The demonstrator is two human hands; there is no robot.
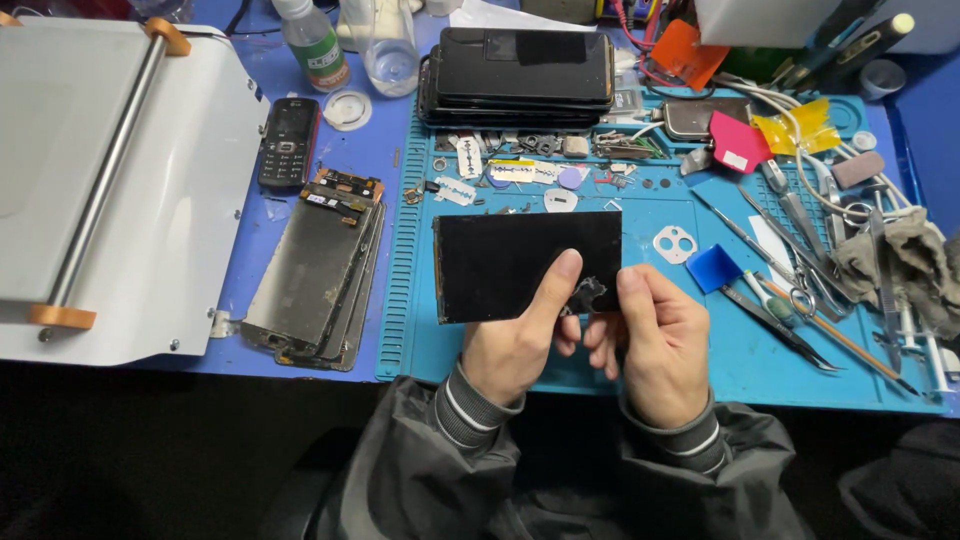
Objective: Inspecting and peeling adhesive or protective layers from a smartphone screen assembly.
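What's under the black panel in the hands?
The black panel is held above the blue work mat by the left hand and right hand. Mat slots and small parts show around its edges; whatever lies directly beneath is covered.

Grey jacket sleeves, ribbed cuffs (white stripes), bare hands

We see a flat black rectangular phone screen panel [525, 262], glossy and dark, lying lengthwise just above the blue work mat. Our left hand [515, 340] pinches its lower edge, thumb on the face. At the panel's five o'clock corner a torn scrap of black film [587, 294] curls away, pinched by our right hand [655, 345].
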